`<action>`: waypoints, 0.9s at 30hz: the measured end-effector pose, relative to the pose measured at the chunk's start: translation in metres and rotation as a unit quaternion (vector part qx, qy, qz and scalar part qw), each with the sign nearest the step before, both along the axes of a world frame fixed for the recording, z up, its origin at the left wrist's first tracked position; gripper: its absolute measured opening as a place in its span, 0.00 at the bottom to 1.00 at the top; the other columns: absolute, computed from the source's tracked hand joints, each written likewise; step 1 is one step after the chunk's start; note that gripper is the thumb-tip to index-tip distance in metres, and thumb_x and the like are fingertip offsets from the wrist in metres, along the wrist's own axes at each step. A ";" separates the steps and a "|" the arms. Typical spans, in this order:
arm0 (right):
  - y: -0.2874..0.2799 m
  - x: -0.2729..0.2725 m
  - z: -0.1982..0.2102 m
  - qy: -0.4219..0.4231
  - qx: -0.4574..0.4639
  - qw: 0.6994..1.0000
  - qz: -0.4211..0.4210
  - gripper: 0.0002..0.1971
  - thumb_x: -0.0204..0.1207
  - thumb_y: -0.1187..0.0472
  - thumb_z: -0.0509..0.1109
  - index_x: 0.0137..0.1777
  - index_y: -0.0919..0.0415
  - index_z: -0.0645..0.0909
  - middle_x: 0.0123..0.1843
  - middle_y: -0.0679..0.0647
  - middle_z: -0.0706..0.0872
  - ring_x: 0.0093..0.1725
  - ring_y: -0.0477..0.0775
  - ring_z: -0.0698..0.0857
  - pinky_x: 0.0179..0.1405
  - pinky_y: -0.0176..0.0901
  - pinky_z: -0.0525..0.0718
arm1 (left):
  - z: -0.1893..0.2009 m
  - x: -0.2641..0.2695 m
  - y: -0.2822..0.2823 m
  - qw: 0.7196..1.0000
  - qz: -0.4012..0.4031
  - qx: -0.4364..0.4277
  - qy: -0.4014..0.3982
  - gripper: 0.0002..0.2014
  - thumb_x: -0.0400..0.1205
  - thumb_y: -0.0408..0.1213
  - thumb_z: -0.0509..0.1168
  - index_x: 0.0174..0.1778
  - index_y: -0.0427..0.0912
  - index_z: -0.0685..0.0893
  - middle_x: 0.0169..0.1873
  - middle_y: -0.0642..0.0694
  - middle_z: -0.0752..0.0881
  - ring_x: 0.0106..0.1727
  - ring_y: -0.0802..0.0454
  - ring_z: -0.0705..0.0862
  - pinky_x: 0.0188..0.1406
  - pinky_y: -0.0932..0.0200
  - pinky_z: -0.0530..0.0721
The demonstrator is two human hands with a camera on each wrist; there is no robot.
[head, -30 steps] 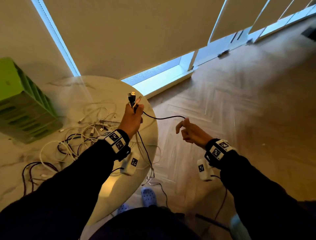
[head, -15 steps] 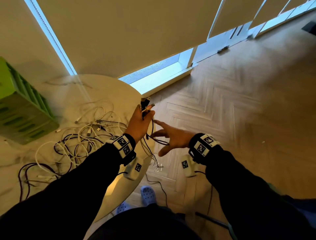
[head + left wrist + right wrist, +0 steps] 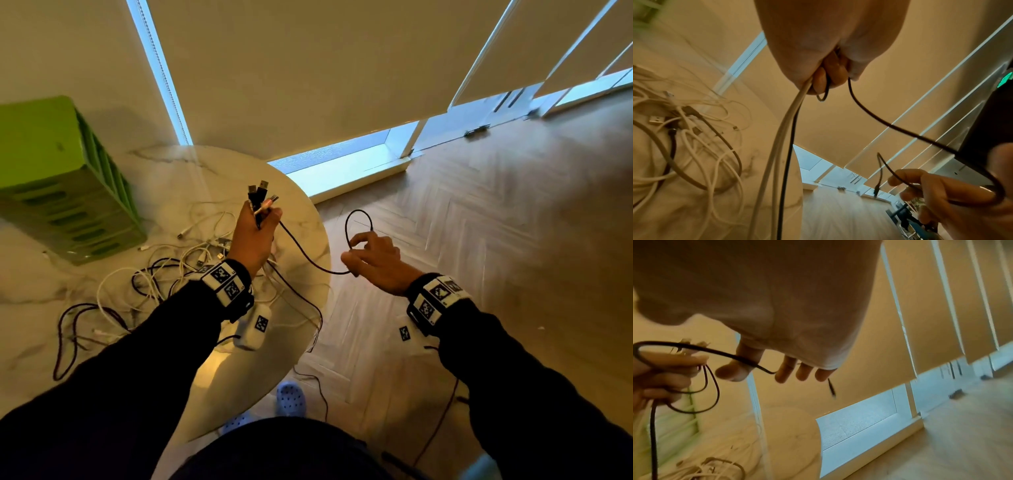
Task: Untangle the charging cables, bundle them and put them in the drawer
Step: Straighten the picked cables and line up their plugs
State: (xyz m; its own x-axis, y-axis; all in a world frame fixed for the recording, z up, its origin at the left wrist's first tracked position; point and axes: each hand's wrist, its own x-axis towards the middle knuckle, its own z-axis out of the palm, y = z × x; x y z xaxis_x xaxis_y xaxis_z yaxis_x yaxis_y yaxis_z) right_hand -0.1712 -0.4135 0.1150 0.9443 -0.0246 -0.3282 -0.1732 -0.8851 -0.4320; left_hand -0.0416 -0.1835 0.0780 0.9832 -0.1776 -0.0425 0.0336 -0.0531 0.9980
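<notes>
My left hand [image 3: 255,236] is raised over the table's right side and grips several cable ends, their USB plugs [image 3: 259,190] sticking up above my fist. From it a black cable [image 3: 308,262] sags across to my right hand [image 3: 373,260], out over the floor. The right thumb and fingers pinch that cable, which arcs up in a loop [image 3: 358,224]. The right wrist view shows the black cable [image 3: 725,354] crossing the thumb, its small end plug [image 3: 831,388] dangling. White and black cables [image 3: 785,146] hang from my left hand [image 3: 828,76]. A tangle of cables [image 3: 154,281] lies on the marble table [image 3: 219,171].
A green drawer unit [image 3: 58,178] stands at the table's back left. Wood floor [image 3: 479,240] lies to the right, with drawn blinds and low window strips behind. My blue clogs [image 3: 291,399] are below the table edge. Thin wires trail from both wrist cameras.
My right hand was open beside the left hand half a second ago. It has moved right, holding the black cable and drawing it out into a loop. The left hand keeps its grip.
</notes>
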 end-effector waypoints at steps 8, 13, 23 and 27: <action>0.037 0.027 -0.013 -0.008 -0.054 0.998 -0.037 0.18 0.83 0.47 0.67 0.71 0.46 0.77 0.85 0.51 0.63 0.83 0.60 0.59 0.78 0.59 0.59 | 0.009 -0.019 -0.014 0.997 -0.066 0.029 -0.010 0.17 0.87 0.43 0.67 0.71 0.50 0.77 0.58 0.57 0.86 0.52 0.52 0.86 0.60 0.51 0.82; 0.070 0.037 0.010 0.030 0.327 0.942 -0.075 0.14 0.89 0.55 0.59 0.70 0.57 0.76 0.53 0.55 0.89 0.54 0.50 0.89 0.68 0.51 0.82 | 0.016 -0.035 -0.023 0.990 -0.133 0.040 -0.033 0.10 0.87 0.43 0.67 0.63 0.49 0.81 0.49 0.55 0.88 0.52 0.61 0.87 0.54 0.60 0.83; -0.025 0.033 0.000 0.026 -0.050 0.988 -0.144 0.23 0.89 0.42 0.52 0.68 0.56 0.81 0.67 0.60 0.85 0.66 0.64 0.82 0.62 0.51 0.76 | 0.030 -0.007 -0.002 0.981 -0.105 -0.125 0.105 0.16 0.93 0.45 0.54 0.45 0.41 0.79 0.25 0.55 0.69 0.24 0.58 0.65 0.23 0.65 0.63; -0.034 0.024 -0.009 0.156 -0.202 0.962 -0.100 0.25 0.85 0.44 0.58 0.81 0.46 0.69 0.81 0.58 0.73 0.77 0.63 0.74 0.76 0.61 0.70 | 0.035 -0.016 -0.009 0.978 -0.150 -0.099 0.108 0.16 0.92 0.48 0.54 0.47 0.43 0.80 0.29 0.53 0.75 0.30 0.58 0.73 0.26 0.66 0.69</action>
